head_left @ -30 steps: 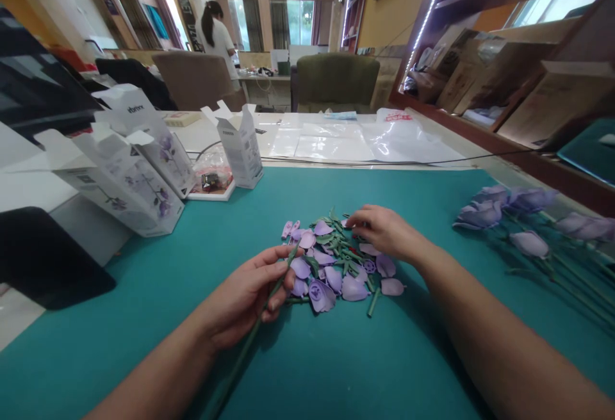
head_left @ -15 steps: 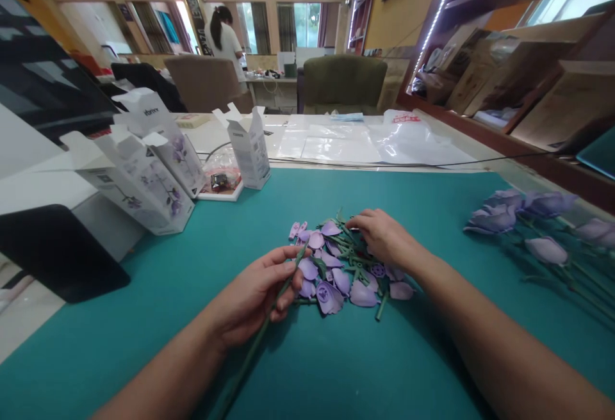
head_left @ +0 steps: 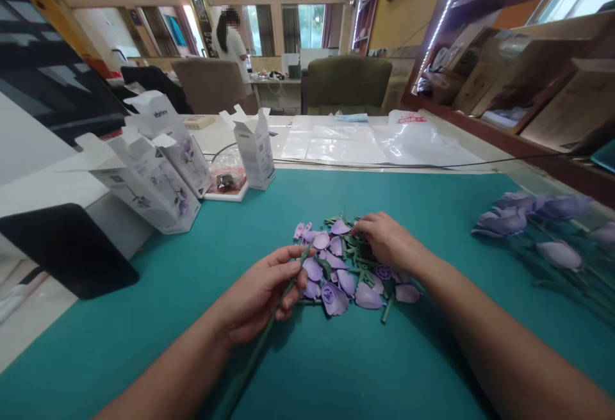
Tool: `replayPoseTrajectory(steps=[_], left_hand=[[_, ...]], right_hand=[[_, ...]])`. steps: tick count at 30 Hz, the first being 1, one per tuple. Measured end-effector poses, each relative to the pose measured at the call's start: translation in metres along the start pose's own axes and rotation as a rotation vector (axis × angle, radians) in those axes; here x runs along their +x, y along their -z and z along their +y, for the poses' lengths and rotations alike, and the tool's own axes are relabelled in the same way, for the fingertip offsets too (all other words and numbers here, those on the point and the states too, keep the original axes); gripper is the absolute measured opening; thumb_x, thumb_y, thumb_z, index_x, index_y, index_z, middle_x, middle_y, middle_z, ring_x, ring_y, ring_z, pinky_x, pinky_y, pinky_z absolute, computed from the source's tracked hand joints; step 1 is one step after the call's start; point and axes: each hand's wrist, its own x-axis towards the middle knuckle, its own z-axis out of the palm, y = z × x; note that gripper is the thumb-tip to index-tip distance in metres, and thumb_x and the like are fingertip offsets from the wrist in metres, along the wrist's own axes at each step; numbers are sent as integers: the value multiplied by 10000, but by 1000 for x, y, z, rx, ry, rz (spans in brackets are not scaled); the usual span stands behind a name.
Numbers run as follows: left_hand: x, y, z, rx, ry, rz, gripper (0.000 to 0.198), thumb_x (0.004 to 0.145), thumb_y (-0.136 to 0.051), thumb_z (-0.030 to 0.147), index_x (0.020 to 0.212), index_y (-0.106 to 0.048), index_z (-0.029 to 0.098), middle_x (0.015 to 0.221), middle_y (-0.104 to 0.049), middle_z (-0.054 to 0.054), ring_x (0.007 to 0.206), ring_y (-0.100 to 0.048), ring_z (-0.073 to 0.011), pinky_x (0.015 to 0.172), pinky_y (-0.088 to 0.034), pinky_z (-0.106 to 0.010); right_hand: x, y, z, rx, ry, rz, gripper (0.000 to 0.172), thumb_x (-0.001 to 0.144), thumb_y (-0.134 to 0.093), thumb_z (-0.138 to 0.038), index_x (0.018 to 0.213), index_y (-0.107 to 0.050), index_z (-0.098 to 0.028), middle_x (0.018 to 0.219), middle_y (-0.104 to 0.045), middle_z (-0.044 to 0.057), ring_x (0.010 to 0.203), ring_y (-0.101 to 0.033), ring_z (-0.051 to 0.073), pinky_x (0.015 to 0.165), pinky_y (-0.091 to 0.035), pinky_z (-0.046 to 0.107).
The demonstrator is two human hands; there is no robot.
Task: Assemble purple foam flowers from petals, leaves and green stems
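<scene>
A green stem (head_left: pixel 254 356) is pinched in the left hand (head_left: pixel 262 292) beside the petal pile (head_left: pixel 343 276) on the teal mat (head_left: pixel 192 279), the pile is covered by the curled right hand (head_left: pixel 389 241) (grip cannot be told), so pieces could be scattered by dragging.

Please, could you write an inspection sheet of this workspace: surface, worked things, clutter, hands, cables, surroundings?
Surface: teal mat on a pale table.
Job's things: green stem; pile of purple petals and green parts.
Clutter: open flower-printed boxes, clear plastic bags, finished purple flowers at right.
Hands: left hand, fingers closed on the stem; right hand, fingers on the pile, grasp unclear.
Cables: thin dark cable along the mat's far edge.
Surroundings: shelves at right, two chairs, a person standing far behind.
</scene>
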Motion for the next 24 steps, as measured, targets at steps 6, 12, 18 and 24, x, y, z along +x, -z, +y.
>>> replayPoseTrajectory(steps=[6,12,18,24], left_hand=[[-1,-1,1,-3,-15,10,212,810,-584,218,1013,-536,186,657,-527,33,385,-379,-28,331,-258,-134],[-1,0,3,-20,-12,11,201,813,-578,205,1009,-535,188,659,-534,32,382,-387,-29,323,-254,-132],[-1,5,4,-41,-42,-7,197,806,-590,197,999,-554,184,662,-545,29,389,-403,-30,324,-260,-126],[1,8,6,-26,-51,12,189,817,-569,189,1005,-565,169,660,-538,27,385,-392,-26,319,-268,-126]], right_hand=[[0,-1,-14,54,100,42,445,840,-380,-32,1117,-657,-242,1037,-633,87,899,-513,212,770,-394,307],[-1,2,-7,-19,44,-32,361,780,-430,-24,904,-712,-212,959,-644,95,833,-518,219,717,-385,309],[-6,18,-6,70,40,-41,341,831,-418,-93,966,-702,-226,997,-640,86,895,-545,216,768,-410,319],[-9,23,-9,89,104,-190,207,805,-530,-163,917,-692,-226,964,-628,65,910,-552,218,762,-413,307]])
